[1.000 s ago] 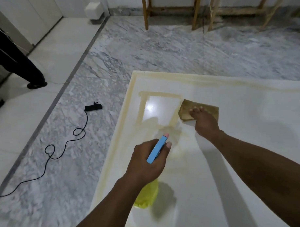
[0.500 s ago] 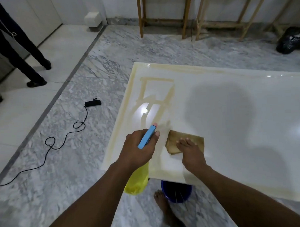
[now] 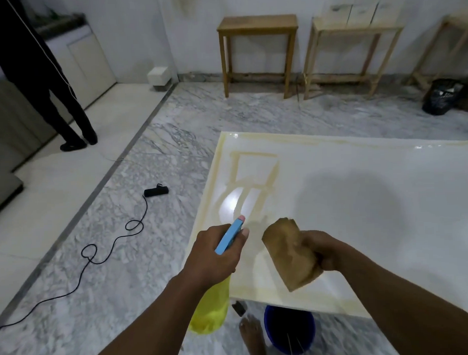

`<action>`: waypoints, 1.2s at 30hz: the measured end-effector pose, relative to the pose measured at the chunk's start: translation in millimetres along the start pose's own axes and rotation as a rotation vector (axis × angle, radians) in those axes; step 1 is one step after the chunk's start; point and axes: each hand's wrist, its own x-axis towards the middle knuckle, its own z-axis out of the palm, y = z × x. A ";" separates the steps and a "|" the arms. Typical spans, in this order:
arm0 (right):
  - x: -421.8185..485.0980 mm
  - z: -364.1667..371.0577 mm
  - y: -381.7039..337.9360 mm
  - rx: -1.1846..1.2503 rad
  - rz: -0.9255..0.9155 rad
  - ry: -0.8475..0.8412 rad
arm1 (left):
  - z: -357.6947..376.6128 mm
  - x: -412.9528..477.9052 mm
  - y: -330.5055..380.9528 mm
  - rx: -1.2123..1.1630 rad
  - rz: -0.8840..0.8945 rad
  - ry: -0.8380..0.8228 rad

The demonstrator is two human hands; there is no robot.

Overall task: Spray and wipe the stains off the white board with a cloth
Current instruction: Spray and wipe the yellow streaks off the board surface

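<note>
A glossy white board lies flat in front of me, with yellowish stain streaks along its left edge and in a rectangle near the corner. My left hand grips a yellow spray bottle by its blue trigger head, nozzle aimed at the stained corner. My right hand holds a brown cloth lifted off the board, hanging above the near edge.
A blue bucket stands on the marble floor under the board's near edge, beside my bare foot. A black cable with a plug block snakes across the floor at left. Another person stands far left. Wooden tables line the back wall.
My right hand dragged the cloth down the board toward me, then lifted it off the surface. My view rose and pulled back. The spray bottle stays gripped in my left hand.
</note>
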 end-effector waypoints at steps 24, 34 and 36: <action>327.8 -94.8 -185.0 -1.141 -0.444 0.553 | 1.2 258.3 -19.7 0.033 -0.013 -0.022; 237.0 -35.6 -97.7 -1.137 -0.447 0.480 | -5.5 220.1 -17.8 0.067 -0.025 -0.046; 209.7 -15.2 -75.2 -1.149 -0.411 0.458 | -8.2 202.2 -19.1 0.090 -0.005 -0.051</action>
